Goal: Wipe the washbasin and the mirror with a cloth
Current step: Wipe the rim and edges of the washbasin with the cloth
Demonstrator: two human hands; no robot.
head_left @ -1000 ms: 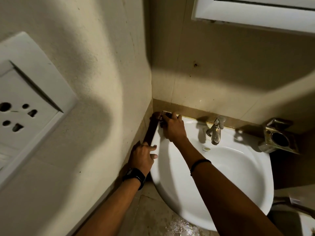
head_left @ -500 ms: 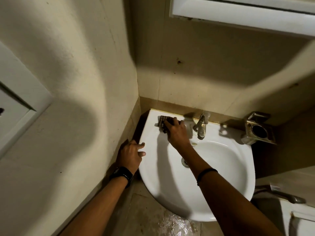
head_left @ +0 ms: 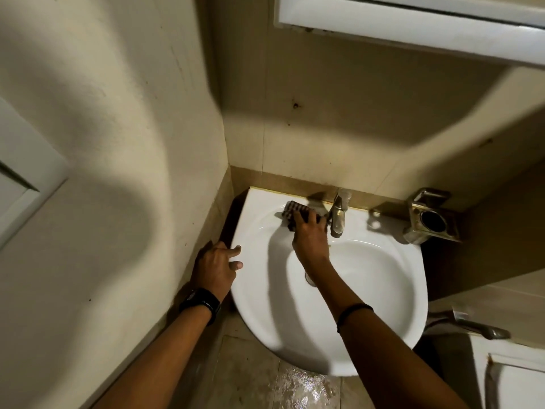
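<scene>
You stand in a dim, beige-tiled corner, looking down on a white basin point(head_left: 295, 335) fixed to the back wall. Your cloth point(head_left: 292, 215), dark and checked, lies on the basin's back ledge, just left of the tap point(head_left: 339, 214). Your right hand point(head_left: 311, 236) presses down on it, fingers spread over the top and closed about the cloth, so the near half of the cloth is hidden under your palm. Your right forearm crosses the bowl and covers most of the drain; a thin dark band point(head_left: 354, 312) sits on that wrist.

Your left hand point(head_left: 216, 268) grips the basin's left rim, thumb and forefinger lying on top of the white edge, the other fingers hidden in the gap against the side wall. A black watch point(head_left: 200, 304) is on that wrist.

Right of the basin, a metal holder point(head_left: 429, 219) is mounted on the wall. High above the basin runs a white frame point(head_left: 413, 33), cut off by the top edge. Below the basin the floor point(head_left: 303, 385) shines wet.
</scene>
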